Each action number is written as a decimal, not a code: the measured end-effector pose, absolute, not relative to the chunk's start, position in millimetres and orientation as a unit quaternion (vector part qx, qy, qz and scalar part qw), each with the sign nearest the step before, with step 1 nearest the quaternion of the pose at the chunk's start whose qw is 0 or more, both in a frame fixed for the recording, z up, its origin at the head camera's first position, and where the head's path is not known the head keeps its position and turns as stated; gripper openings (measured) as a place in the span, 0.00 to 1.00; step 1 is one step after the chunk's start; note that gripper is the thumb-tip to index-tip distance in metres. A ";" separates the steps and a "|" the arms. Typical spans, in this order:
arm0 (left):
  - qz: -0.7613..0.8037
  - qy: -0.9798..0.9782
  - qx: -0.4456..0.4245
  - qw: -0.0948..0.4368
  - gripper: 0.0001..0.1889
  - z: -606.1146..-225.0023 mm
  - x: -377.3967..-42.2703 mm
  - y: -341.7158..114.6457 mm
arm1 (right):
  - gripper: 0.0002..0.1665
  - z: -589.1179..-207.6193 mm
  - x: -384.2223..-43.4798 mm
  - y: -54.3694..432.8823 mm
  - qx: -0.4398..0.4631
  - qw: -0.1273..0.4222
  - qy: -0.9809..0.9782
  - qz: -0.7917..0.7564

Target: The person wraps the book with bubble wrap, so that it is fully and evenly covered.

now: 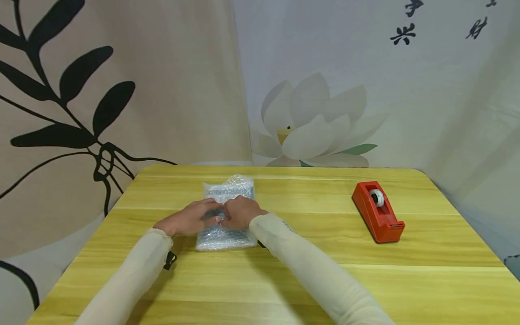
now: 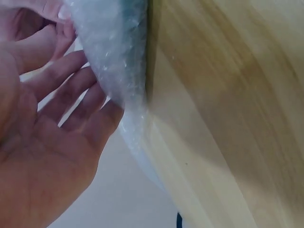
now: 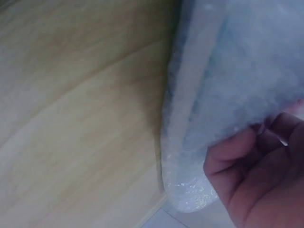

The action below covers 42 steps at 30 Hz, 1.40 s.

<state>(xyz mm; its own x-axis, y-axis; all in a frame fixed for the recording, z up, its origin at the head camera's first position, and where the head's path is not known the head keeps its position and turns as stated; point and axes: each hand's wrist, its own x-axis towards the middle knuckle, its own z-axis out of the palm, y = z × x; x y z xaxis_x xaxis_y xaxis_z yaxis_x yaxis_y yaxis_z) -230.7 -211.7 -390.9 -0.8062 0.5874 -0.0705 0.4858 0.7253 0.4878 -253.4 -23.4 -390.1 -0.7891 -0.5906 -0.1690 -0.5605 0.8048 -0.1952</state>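
Observation:
A flat rectangular package in clear bubble wrap (image 1: 227, 237) lies on the table, with something darker showing through the wrap. My left hand (image 1: 191, 217) is over its left side. In the left wrist view, the left fingers (image 2: 71, 97) reach out fairly straight, tips against the bubble wrap (image 2: 114, 52). Over the package's middle, my right hand (image 1: 243, 212) meets the left one. The right wrist view shows the right hand's fingers (image 3: 232, 152) curled, pinching at the wrap (image 3: 247, 71); their tips are partly hidden.
A red tape dispenser (image 1: 378, 214) with a white roll stands at the right of the wooden table (image 1: 308, 280). Behind the table's far edge hangs a printed cloth (image 1: 183, 90) with leaves, a lotus and characters.

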 end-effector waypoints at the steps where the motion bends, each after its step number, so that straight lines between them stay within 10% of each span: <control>1: 0.224 0.922 0.301 0.098 0.22 -391.8 -231.4 -211.5 | 0.20 -390.0 -253.8 -23.7 -0.304 0.110 0.944 -0.063; 16: 0.165 0.939 0.298 0.053 0.19 -394.2 -229.9 -207.4 | 0.18 -387.3 -258.2 -18.8 -0.278 0.179 0.927 -0.179; 35: 0.175 0.941 0.282 0.060 0.19 -394.1 -225.5 -209.8 | 0.03 -387.8 -263.1 -16.5 -0.286 0.141 0.941 -0.115; 42: 0.175 0.940 0.288 0.057 0.19 -395.0 -229.5 -209.8 | 0.12 -375.4 -246.5 -4.9 -0.350 0.100 0.928 -0.084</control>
